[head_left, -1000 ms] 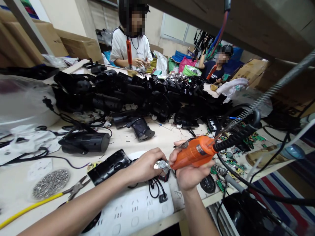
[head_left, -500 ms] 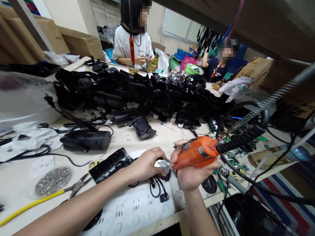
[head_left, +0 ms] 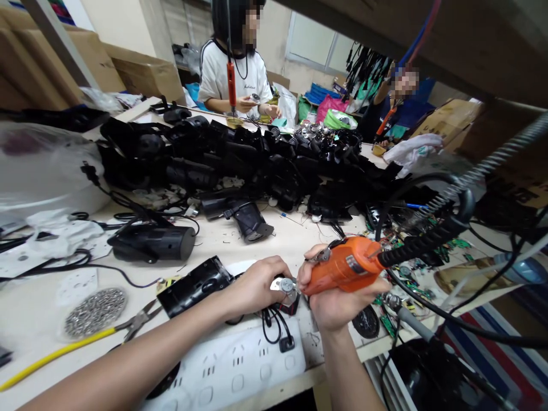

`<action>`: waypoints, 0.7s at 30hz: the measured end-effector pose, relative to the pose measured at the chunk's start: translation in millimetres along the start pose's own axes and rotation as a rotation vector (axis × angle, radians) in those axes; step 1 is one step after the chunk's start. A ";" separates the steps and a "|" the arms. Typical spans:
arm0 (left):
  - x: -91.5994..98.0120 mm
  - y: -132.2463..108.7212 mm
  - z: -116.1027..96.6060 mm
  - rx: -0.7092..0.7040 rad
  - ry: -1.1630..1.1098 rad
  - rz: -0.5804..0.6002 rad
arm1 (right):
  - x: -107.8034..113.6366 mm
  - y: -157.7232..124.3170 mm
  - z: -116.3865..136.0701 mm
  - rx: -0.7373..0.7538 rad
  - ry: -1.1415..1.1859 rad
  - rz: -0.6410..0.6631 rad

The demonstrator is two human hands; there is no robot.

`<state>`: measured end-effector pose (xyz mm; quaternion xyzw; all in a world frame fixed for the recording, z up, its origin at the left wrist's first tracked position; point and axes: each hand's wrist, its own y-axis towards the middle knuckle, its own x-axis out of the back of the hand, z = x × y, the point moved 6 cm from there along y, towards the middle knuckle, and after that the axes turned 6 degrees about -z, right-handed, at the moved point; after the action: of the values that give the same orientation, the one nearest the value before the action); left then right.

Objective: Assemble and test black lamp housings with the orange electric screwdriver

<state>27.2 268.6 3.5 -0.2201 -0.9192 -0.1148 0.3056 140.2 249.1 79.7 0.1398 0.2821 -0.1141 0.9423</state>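
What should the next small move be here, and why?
Probably square the orange corded tool up to the small metal part: the right hand grips the tool, its front end right beside the part, which the left hand holds. Whether they touch is unclear.

No text can be clearly read. The label (head_left: 354, 265) on the orange electric screwdriver (head_left: 336, 268) is too blurred to make out, as is the dark script (head_left: 250, 87) on the white T-shirt (head_left: 222, 77) of a co-worker (head_left: 220, 104). Dark printed characters (head_left: 511, 193) on the brown cardboard box (head_left: 528, 171) at far right are likewise illegible.
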 end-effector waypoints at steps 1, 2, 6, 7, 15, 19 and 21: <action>0.2 0.0 0.2 0.006 0.000 -0.004 | 0.6 0.1 -0.3 0.000 -0.012 0.003; 0.5 -0.1 0.3 0.013 0.000 -0.008 | 1.6 0.3 -1.1 -0.007 -0.028 0.004; 2.1 -0.1 -1.4 0.040 -0.010 -0.001 | 5.1 2.4 -4.1 -0.029 -0.087 0.024; 2.4 -0.1 -2.0 0.046 -0.010 0.002 | 5.7 2.9 -5.0 -0.035 -0.089 0.031; 2.6 -0.6 -1.6 0.045 -0.016 -0.012 | 5.7 3.7 -5.7 -0.055 -0.114 0.032; 1.2 -0.9 -0.2 0.046 -0.012 -0.012 | -6.4 -0.7 15.8 0.001 -0.056 0.051; 0.6 -0.7 0.0 0.039 -0.006 -0.012 | -13.8 -3.3 22.1 0.020 -0.019 0.081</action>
<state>26.4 268.2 3.8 -0.2088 -0.9236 -0.0980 0.3063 139.0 240.6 104.6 0.1594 0.2661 -0.0799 0.9473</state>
